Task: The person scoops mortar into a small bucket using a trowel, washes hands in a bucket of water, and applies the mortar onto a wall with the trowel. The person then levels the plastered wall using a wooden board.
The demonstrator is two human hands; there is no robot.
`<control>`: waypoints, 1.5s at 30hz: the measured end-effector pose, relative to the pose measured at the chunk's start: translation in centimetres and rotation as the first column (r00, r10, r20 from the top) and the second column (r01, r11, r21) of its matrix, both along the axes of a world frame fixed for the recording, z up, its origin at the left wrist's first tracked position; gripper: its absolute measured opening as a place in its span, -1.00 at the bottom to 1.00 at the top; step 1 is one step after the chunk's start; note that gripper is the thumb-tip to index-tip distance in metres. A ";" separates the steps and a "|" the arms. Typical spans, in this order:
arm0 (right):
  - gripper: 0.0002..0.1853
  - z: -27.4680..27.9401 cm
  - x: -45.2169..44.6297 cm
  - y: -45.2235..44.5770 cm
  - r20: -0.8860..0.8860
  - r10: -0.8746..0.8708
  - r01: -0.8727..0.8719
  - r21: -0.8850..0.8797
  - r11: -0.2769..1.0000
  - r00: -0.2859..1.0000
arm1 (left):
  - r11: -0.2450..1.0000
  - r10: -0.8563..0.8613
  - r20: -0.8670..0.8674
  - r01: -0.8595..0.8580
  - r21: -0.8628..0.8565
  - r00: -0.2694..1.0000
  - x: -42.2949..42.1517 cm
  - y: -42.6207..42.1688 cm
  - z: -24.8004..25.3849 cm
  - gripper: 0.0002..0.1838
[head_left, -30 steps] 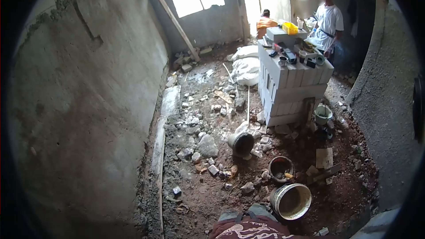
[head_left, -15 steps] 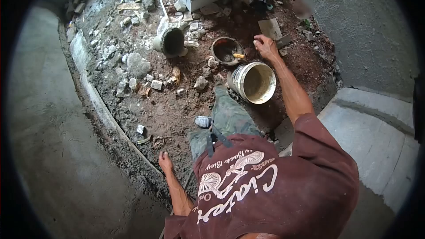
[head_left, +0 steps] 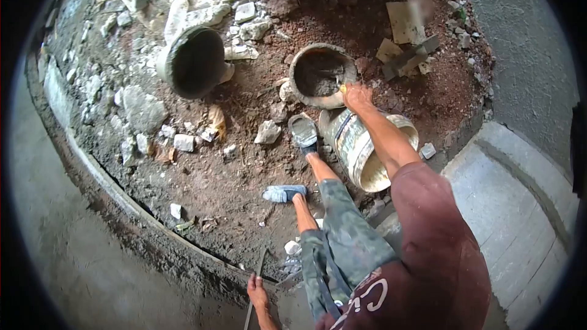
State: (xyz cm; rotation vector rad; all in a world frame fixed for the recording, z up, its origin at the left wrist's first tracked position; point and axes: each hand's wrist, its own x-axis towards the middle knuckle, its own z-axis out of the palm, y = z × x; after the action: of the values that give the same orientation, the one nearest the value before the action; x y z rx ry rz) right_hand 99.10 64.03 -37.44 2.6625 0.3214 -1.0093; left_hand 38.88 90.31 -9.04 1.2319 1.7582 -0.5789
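The tub (head_left: 324, 102) sits on the ground (head_left: 235, 171), nearer its right edge than its left. At its rim, the right hand (head_left: 359, 98) touches a yellow handle (head_left: 342, 88); whether that grip is clenched, I cannot tell. Just beside lies a tipped pail (head_left: 350, 143). Toward the ground's near edge, the left hand (head_left: 257, 293) is beside a thin strip (head_left: 262, 263), its grip also unclear.

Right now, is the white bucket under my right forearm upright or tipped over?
Tipped over: the white bucket lies on its side, long wall showing, mouth facing sideways.
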 end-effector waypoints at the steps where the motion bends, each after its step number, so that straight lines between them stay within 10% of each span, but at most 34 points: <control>1: -0.62 -1.9 -0.4 0.2 -0.008 -0.069 0.069 0.016 0.997 0.998 | 1.000 0.010 0.045 -0.009 -0.008 0.999 5.4 0.2 -1.3 -0.50; 6: -0.68 0.8 -1.9 0.5 -0.087 -0.013 0.030 0.203 0.979 0.996 | 0.991 0.000 0.360 0.050 -0.128 0.933 22.7 -1.0 -3.9 -0.45; 12: -0.68 6.2 2.3 -0.8 -0.532 -0.583 0.754 0.180 0.631 0.615 | 0.971 0.096 0.251 -0.034 -0.238 0.963 19.3 -2.2 -3.6 -0.45; 14: -0.72 -1.3 1.7 -0.5 -0.494 -0.552 0.723 0.277 0.633 0.672 | 0.971 0.070 0.199 -0.020 -0.240 0.978 15.7 -2.0 -5.2 -0.44; 16: -0.73 -10.1 -0.9 1.2 -0.507 -0.049 0.261 0.357 0.897 0.860 | 0.970 0.033 0.147 0.003 -0.242 0.989 16.0 -0.7 -7.0 -0.43; 18: -0.75 -4.2 -1.8 2.5 -0.472 -0.117 0.306 0.345 0.887 0.874 | 0.962 0.010 -0.023 -0.016 -0.272 1.000 18.3 0.2 -7.1 -0.43; 22: -0.68 6.1 -0.1 1.4 -0.306 -0.088 0.141 0.157 0.977 0.948 | 0.961 0.139 0.177 -0.089 -0.261 0.974 21.2 1.6 -10.1 -0.45; 28: -0.69 0.6 1.0 5.0 -0.500 -0.550 0.701 0.180 0.690 0.669 | 0.968 0.035 0.362 0.059 -0.244 0.932 29.4 1.0 -15.5 -0.37; 30: -0.71 -1.3 -1.6 4.5 -0.300 -0.036 0.105 0.216 0.971 0.953 | 0.951 -0.057 0.426 0.179 -0.253 0.903 33.4 0.4 -16.8 -0.36; 32: -0.75 -1.2 -4.0 -0.4 -0.619 -0.660 0.902 0.235 0.361 0.425 | 0.941 -0.110 0.492 0.251 -0.229 0.864 36.4 0.0 -19.6 -0.37; 34: -0.62 4.9 -1.5 -1.2 -0.367 -0.273 0.365 0.208 0.908 0.889 | 0.887 -0.276 0.408 0.395 -0.242 0.870 43.4 -0.1 -19.6 -0.36; 36: -0.67 6.0 0.8 -3.0 -0.283 -0.412 0.461 0.135 0.877 0.866 | 0.845 -0.371 0.443 0.494 -0.202 0.816 47.2 -0.4 -23.9 -0.33; 38: -0.76 2.4 2.7 -3.2 -0.164 -0.173 0.212 0.263 0.941 0.971 | 0.805 -0.432 0.624 0.591 -0.059 0.651 50.7 -1.5 -29.0 -0.31; 40: -0.80 -0.4 1.4 0.3 -0.293 -0.455 0.521 0.211 0.827 0.841 | 0.775 -0.548 0.545 0.631 0.045 0.634 53.8 -2.8 -33.4 -0.29; 42: -0.82 -1.0 -0.1 1.4 -0.304 -0.002 0.078 0.236 0.969 0.953 | 0.761 -0.636 0.504 0.583 0.285 0.584 54.9 -3.5 -38.2 -0.28; 44: -0.81 -0.5 -3.1 1.0 -0.188 -0.547 0.574 0.382 0.725 0.816 | 0.861 -0.509 0.535 0.409 0.302 0.675 56.7 -4.7 -34.5 -0.44; 45: -0.77 1.8 -3.4 0.8 -0.230 -0.521 0.568 0.397 0.721 0.822 | 0.910 -0.405 0.623 0.358 0.207 0.670 57.1 -5.1 -33.1 -0.49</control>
State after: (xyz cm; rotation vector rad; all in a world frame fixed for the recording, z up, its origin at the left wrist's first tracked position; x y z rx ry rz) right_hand 95.72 64.82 -35.69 3.2342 -0.2891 -1.3843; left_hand 95.94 85.21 -42.16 1.6272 0.9251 -0.2533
